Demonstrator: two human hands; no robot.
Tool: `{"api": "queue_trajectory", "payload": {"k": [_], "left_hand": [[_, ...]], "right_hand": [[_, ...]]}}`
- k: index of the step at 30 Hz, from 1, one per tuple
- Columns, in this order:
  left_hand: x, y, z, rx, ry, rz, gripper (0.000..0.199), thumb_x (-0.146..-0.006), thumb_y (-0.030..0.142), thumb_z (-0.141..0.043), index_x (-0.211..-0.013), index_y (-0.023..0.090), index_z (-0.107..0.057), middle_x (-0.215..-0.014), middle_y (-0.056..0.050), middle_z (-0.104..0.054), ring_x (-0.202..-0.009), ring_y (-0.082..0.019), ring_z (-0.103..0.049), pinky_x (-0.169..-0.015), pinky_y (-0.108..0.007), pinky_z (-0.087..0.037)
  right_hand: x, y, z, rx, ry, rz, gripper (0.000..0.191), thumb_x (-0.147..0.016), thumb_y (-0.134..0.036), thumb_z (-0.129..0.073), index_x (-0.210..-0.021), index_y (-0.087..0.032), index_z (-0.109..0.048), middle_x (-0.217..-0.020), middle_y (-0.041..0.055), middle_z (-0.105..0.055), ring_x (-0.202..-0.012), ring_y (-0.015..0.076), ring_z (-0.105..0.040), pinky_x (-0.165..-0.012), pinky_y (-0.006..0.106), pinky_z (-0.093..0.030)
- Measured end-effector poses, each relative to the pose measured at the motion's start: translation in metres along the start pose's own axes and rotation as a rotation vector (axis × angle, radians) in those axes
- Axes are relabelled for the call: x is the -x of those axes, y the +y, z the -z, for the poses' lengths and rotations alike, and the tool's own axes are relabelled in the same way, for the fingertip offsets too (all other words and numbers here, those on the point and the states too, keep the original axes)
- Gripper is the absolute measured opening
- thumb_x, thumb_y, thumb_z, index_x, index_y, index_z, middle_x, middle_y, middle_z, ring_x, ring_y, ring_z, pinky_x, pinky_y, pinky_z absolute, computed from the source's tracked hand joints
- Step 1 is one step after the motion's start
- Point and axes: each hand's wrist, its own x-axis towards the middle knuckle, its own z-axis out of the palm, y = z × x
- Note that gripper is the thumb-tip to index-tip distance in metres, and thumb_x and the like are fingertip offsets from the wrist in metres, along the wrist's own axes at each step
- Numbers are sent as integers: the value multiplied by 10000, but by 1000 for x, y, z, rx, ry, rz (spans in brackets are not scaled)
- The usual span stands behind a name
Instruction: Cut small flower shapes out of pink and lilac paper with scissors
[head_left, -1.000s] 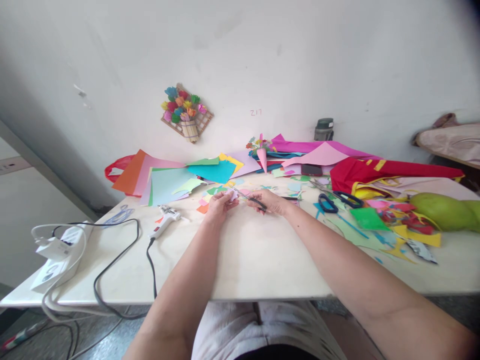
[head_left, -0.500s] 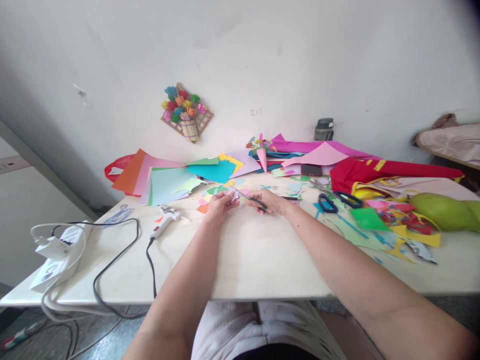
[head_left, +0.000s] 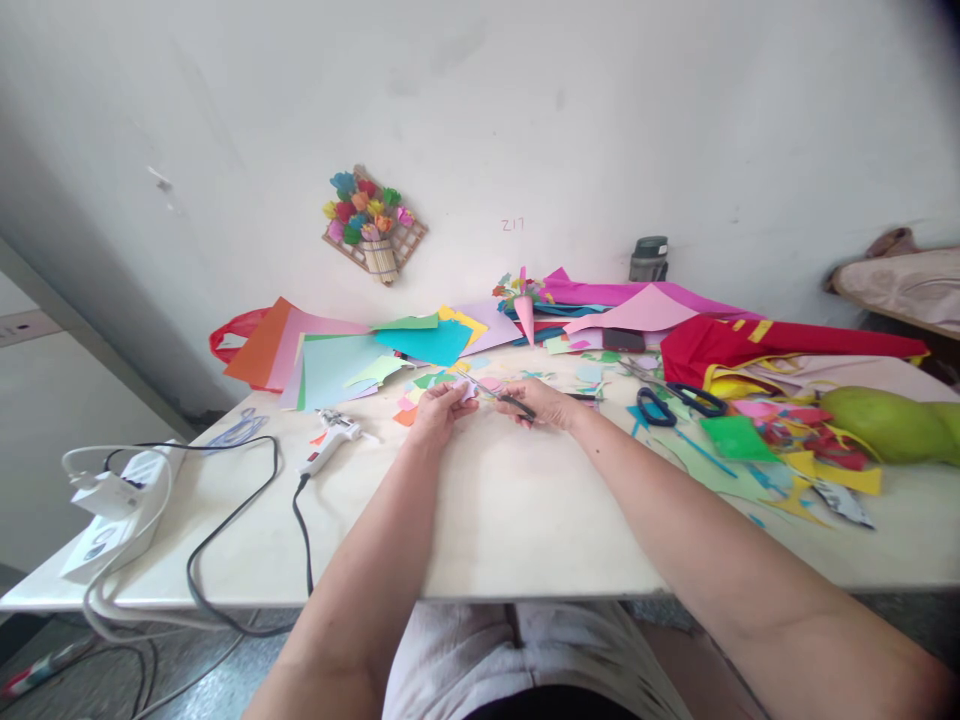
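Note:
My left hand [head_left: 442,412] is closed, pinching a small pale lilac piece of paper [head_left: 469,391] between thumb and fingers. Dark-handled scissors [head_left: 516,405] are gripped in my right hand [head_left: 538,404], their blades pointing up and left, right beside the lilac paper. Whether the blades touch the paper is too small to tell. Coloured paper scraps [head_left: 411,408] lie on the table just beyond my hands. A larger pair of scissors with dark blue handles [head_left: 679,402] rests to the right of my right hand.
A white glue gun [head_left: 330,447] with a black cord lies left, near a power strip [head_left: 120,510]. Coloured sheets [head_left: 337,360] and a pink paper cone with flowers [head_left: 525,315] stand along the wall. Red cloth [head_left: 750,345], a green object [head_left: 870,425] and scraps occupy the right.
Almost nothing differs. The lilac paper between my left fingers has shifted or turned very slightly, and both hands stay in the same place.

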Motion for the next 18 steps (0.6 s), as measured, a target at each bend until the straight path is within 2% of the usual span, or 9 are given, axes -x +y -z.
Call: {"api": "queue_trajectory", "payload": {"k": [11,18], "left_hand": [[0,-1,1,3,-23,-21,310,-598,329,-856,-663,139,-620,-700,-41,-699,-553,-110,-633,-669,-280,-557],[-2,-3,4,-28,-63,-6,349,-604,350,-870,-701,146,-603,-768,-54,-722,-588,-133,-675,-706,-298,-569]], "right_hand": [[-7,11,2,-24,-33,30,302,-708,-388,-758,-713,-143,-582,-459,-67,-502,-348,50,-415,-344,183,-320],[-2,5,3,9,0,7,357,-767,-458,-694,-677,-159,-520,-486,-38,-547,-337,52,-452,-304,169,-226]]}}
